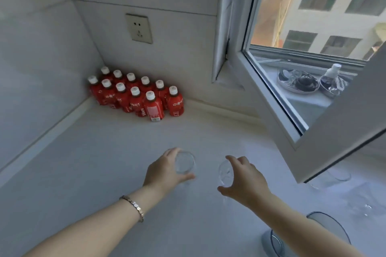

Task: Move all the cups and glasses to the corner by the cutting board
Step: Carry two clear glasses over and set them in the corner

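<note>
Two small clear glasses are held over the white counter (104,173). My left hand (163,171) is closed around one clear glass (184,162), thumb at its near side. My right hand (244,181) grips the other clear glass (225,173) from the right. Both glasses are upright. Whether they touch the counter I cannot tell. A taller clear glass with a dark rim (328,227) stands at the lower right beside my right forearm. Faint clear glassware (338,177) sits under the open window sash. No cutting board is in view.
Several red bottles with white caps (137,96) fill the far corner. A wall socket (139,28) is above them. An open window sash (292,115) juts over the counter at right. On the sill outside sit a metal dish (298,83) and a small bottle (332,77).
</note>
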A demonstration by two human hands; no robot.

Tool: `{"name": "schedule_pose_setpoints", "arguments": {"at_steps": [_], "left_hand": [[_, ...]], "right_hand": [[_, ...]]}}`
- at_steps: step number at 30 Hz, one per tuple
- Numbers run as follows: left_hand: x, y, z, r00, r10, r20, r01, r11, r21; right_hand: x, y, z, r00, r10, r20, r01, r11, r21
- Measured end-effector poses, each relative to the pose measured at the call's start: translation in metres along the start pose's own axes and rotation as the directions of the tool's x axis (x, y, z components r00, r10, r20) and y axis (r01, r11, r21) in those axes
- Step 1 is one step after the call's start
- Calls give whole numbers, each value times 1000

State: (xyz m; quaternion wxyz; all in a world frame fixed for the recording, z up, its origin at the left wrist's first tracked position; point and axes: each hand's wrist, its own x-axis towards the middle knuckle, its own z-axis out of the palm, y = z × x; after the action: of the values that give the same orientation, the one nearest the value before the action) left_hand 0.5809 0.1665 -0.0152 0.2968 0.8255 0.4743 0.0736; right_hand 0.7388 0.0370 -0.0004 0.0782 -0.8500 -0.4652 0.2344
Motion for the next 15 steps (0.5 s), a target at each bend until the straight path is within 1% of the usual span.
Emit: {"name": "schedule_pose_setpoints", "arguments": {"at_steps": [4, 7, 11, 15], "left_hand": [[-114, -23, -16, 983, -167, -74, 163, 985, -58], [-198, -45, -22, 944, -291, -158, 281, 956, -82], [-319, -73, -31, 840, -459, -287, 438, 888, -138], [-433, -99, -44, 712, -592, -377, 554, 804, -217]], "right_hand": [[-44, -21, 15, 978, -187, 89, 194, 978, -78], [-85, -44, 33, 931, -327, 165, 346, 932, -109], [-147, -90, 59, 827, -506, 246, 548, 824, -145], [-217, -145, 88, 689, -644, 331, 713, 684, -153]]}}
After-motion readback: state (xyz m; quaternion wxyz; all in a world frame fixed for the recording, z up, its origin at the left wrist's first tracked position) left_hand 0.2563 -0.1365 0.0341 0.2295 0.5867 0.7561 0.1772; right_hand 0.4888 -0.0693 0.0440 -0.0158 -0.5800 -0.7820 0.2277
